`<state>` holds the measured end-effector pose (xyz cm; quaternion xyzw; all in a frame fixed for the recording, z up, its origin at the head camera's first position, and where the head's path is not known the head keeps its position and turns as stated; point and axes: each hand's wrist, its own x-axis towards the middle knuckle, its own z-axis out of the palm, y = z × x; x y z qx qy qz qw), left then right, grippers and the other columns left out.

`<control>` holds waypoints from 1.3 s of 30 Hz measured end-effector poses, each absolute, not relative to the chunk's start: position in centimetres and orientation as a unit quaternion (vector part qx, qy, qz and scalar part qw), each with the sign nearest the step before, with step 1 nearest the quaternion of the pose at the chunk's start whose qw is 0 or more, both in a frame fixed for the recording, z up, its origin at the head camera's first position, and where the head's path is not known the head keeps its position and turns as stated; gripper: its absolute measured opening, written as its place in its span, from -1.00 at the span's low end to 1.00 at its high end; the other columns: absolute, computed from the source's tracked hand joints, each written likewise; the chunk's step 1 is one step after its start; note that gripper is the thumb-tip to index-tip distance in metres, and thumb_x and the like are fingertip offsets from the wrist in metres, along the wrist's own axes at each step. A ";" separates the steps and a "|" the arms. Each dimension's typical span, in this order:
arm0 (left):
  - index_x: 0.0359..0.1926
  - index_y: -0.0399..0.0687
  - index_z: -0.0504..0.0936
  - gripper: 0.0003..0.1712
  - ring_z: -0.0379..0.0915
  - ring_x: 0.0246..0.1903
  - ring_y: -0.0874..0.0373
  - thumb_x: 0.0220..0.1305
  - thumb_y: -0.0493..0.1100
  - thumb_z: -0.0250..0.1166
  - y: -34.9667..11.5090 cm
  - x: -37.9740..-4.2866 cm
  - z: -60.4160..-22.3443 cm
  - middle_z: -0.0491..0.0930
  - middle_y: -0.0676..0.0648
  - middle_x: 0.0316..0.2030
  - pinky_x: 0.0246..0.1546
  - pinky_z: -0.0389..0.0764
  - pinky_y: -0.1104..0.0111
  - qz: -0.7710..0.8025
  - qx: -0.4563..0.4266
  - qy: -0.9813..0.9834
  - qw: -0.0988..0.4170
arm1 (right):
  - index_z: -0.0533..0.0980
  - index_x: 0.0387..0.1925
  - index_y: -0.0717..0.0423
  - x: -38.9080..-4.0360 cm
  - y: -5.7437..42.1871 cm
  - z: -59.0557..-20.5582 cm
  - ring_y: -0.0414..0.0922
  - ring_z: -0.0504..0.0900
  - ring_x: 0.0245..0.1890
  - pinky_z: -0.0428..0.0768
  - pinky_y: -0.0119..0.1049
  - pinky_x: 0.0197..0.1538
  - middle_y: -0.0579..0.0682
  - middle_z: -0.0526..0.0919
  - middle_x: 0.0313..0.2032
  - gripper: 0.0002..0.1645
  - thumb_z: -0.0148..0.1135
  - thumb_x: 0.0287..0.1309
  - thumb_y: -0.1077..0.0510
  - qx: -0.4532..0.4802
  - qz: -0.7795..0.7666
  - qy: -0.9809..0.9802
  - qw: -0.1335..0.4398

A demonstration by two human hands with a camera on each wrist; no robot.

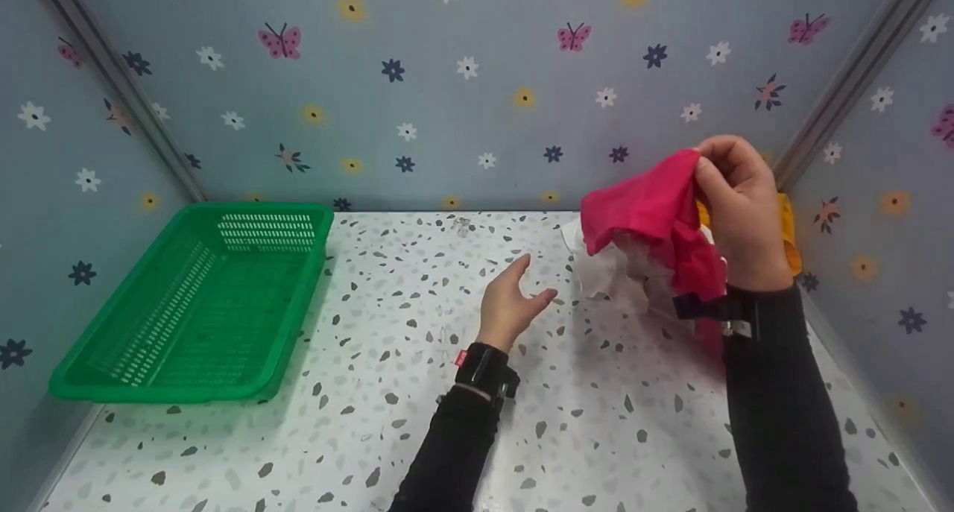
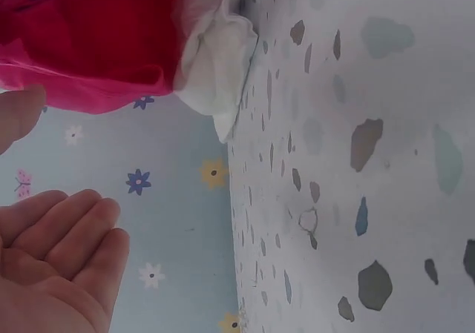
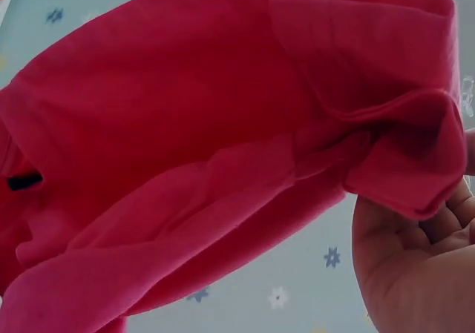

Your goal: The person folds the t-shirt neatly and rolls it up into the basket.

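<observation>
Pinches a pink-red garment (image 1: 641,206) between thumb and forefinger of the right hand (image 1: 745,217), the gripped corner raised off the bench (image 1: 387,363), between two and three o'clock in the head view. Drops from there in loose folds toward eight o'clock. In the right wrist view, spreads across the upper part and shows a small black patch (image 3: 26,181) at nine o'clock, with the gripping hand at four. Holds the left hand (image 1: 507,307) apart from the right, at five o'clock of centre in the head view, fingers extended, thumb spread, grasping nothing; lies clear of the garment, roughly at two o'clock from that hand. Shows a whitish cloth (image 1: 596,273) just below the garment, crumpled, between three and four o'clock; cannot tell whether joined to it or separate. Partly hides a yellow item (image 1: 788,232) behind the right hand, at three o'clock; cannot tell its full shape. Has a green basket (image 1: 186,311) with slotted sides on the bench between eight and nine o'clock, near the flowered wall (image 1: 462,124). Wears black sleeves (image 1: 775,393), at four and six o'clock, with black wrist straps (image 1: 484,370) just above the hands.
</observation>
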<state>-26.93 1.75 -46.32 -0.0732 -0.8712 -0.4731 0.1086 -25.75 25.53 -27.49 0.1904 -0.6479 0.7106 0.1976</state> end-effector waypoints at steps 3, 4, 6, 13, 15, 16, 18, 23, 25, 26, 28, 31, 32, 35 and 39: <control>0.26 -0.11 0.32 -0.17 0.27 0.18 0.13 -0.03 0.02 0.41 2.0 -27.1 -46.5 0.37 -0.05 0.19 0.16 0.25 0.35 -0.487 -0.072 -0.864 0.103 | 0.39 -0.17 0.43 -25.4 25.2 -27.4 -0.03 0.42 -0.43 0.55 -0.39 -0.35 0.25 0.45 -0.30 -0.78 0.06 0.20 0.32 0.243 0.745 -0.598 0.170; 0.27 -0.11 0.31 -0.15 0.25 0.19 0.14 -0.04 0.02 0.42 2.1 -27.1 -46.5 0.36 -0.04 0.20 0.16 0.25 0.35 -0.491 -0.073 -0.862 0.101 | 0.38 -0.18 0.45 -25.3 25.0 -27.4 -0.03 0.42 -0.44 0.55 -0.38 -0.35 0.25 0.45 -0.31 -0.80 0.04 0.21 0.35 0.260 0.753 -0.583 0.163; 0.29 -0.09 0.28 -0.10 0.23 0.20 0.18 -0.07 0.02 0.44 2.5 -27.4 -46.4 0.34 -0.02 0.22 0.16 0.24 0.37 -0.496 -0.081 -0.858 0.102 | 0.37 -0.20 0.48 -25.0 24.7 -27.3 -0.03 0.43 -0.45 0.55 -0.38 -0.36 0.25 0.46 -0.33 -0.84 -0.03 0.22 0.41 0.293 0.761 -0.559 0.150; 0.31 -0.07 0.26 -0.04 0.18 0.21 0.28 -0.12 0.02 0.47 4.7 -28.5 -46.2 0.31 0.02 0.24 0.16 0.22 0.44 -0.522 -0.145 -0.824 0.167 | 0.35 -0.20 0.52 -24.4 23.9 -27.2 -0.01 0.45 -0.43 0.56 -0.36 -0.36 0.27 0.46 -0.31 -0.84 -0.13 0.21 0.49 0.349 0.776 -0.515 0.109; 0.27 -0.07 0.33 -0.15 0.24 0.17 0.32 -0.08 -0.03 0.46 5.3 -28.6 -46.4 0.37 0.03 0.19 0.13 0.25 0.46 -0.547 -0.145 -0.800 0.199 | 0.34 -0.20 0.53 -24.4 23.9 -27.3 -0.01 0.45 -0.45 0.56 -0.36 -0.40 0.28 0.47 -0.31 -0.84 -0.15 0.22 0.49 0.360 0.780 -0.504 0.096; 0.23 -0.08 0.39 -0.22 0.27 0.15 0.33 -0.06 -0.07 0.45 5.5 -28.6 -46.5 0.41 0.02 0.16 0.11 0.28 0.47 -0.562 -0.144 -0.785 0.216 | 0.34 -0.20 0.53 -24.4 23.9 -27.4 -0.01 0.45 -0.45 0.55 -0.36 -0.41 0.28 0.47 -0.30 -0.83 -0.16 0.22 0.50 0.365 0.781 -0.499 0.090; 0.13 -0.11 0.50 -0.39 0.36 0.08 0.32 -0.01 -0.17 0.42 5.8 -28.7 -46.6 0.49 0.00 0.08 0.07 0.33 0.47 -0.594 -0.144 -0.751 0.250 | 0.34 -0.20 0.53 -24.4 23.9 -27.6 -0.01 0.45 -0.47 0.55 -0.36 -0.44 0.28 0.47 -0.31 -0.83 -0.18 0.22 0.50 0.370 0.783 -0.493 0.081; -0.10 -0.10 0.66 -0.69 0.50 -0.07 0.30 0.06 -0.27 0.34 5.6 -28.6 -46.5 0.62 0.01 -0.12 -0.04 0.44 0.45 -0.642 -0.126 -0.699 0.289 | 0.34 -0.18 0.52 -24.7 24.4 -27.9 -0.01 0.45 -0.49 0.53 -0.36 -0.48 0.27 0.47 -0.31 -0.82 -0.20 0.23 0.50 0.372 0.782 -0.494 0.079; -0.13 -0.08 0.68 -0.73 0.52 -0.12 0.31 0.08 -0.27 0.33 5.1 -28.7 -46.4 0.64 0.03 -0.18 -0.08 0.47 0.45 -0.646 -0.114 -0.698 0.288 | 0.33 -0.18 0.52 -24.8 24.6 -28.0 -0.01 0.45 -0.49 0.53 -0.36 -0.48 0.28 0.47 -0.31 -0.81 -0.20 0.23 0.50 0.371 0.783 -0.493 0.081; -0.15 -0.07 0.69 -0.75 0.53 -0.14 0.32 0.09 -0.27 0.32 4.8 -28.8 -46.2 0.65 0.05 -0.20 -0.10 0.48 0.46 -0.647 -0.107 -0.699 0.286 | 0.34 -0.18 0.52 -24.9 24.7 -28.1 -0.01 0.44 -0.49 0.53 -0.36 -0.47 0.27 0.47 -0.31 -0.81 -0.20 0.23 0.50 0.368 0.784 -0.492 0.082; -0.17 -0.05 0.70 -0.78 0.54 -0.18 0.34 0.11 -0.27 0.30 4.1 -28.9 -46.0 0.66 0.08 -0.24 -0.13 0.50 0.46 -0.649 -0.091 -0.702 0.280 | 0.34 -0.19 0.51 -25.1 24.9 -28.2 -0.02 0.44 -0.48 0.52 -0.37 -0.45 0.26 0.47 -0.32 -0.81 -0.20 0.22 0.51 0.361 0.788 -0.491 0.085; -0.21 -0.05 0.70 -0.82 0.55 -0.22 0.33 0.13 -0.27 0.28 2.8 -29.1 -45.5 0.66 0.09 -0.28 -0.16 0.51 0.45 -0.649 -0.079 -0.704 0.278 | 0.36 -0.20 0.49 -25.3 25.0 -28.5 -0.03 0.44 -0.47 0.51 -0.37 -0.43 0.24 0.47 -0.33 -0.82 -0.18 0.22 0.50 0.345 0.792 -0.496 0.089; -0.22 -0.05 0.70 -0.83 0.55 -0.23 0.33 0.14 -0.27 0.27 2.3 -29.2 -45.3 0.66 0.10 -0.29 -0.17 0.51 0.45 -0.648 -0.076 -0.705 0.279 | 0.36 -0.20 0.48 -25.4 25.1 -28.5 -0.03 0.44 -0.46 0.51 -0.37 -0.42 0.24 0.47 -0.33 -0.82 -0.18 0.22 0.50 0.339 0.793 -0.498 0.090; -0.24 -0.06 0.69 -0.85 0.55 -0.30 0.31 0.16 -0.27 0.25 0.8 -29.5 -44.6 0.65 0.09 -0.31 -0.22 0.52 0.44 -0.638 -0.072 -0.712 0.283 | 0.37 -0.20 0.47 -25.7 25.4 -28.8 -0.04 0.43 -0.47 0.50 -0.37 -0.42 0.22 0.47 -0.33 -0.83 -0.15 0.22 0.48 0.323 0.792 -0.509 0.093; -0.24 -0.10 0.68 -0.85 0.54 -0.35 0.29 0.17 -0.30 0.23 -1.4 -29.6 -43.4 0.65 0.05 -0.32 -0.26 0.52 0.43 -0.613 -0.077 -0.728 0.298 | 0.38 -0.20 0.44 -26.1 25.7 -29.1 -0.05 0.43 -0.47 0.49 -0.38 -0.42 0.21 0.47 -0.34 -0.85 -0.10 0.22 0.45 0.305 0.791 -0.522 0.095</control>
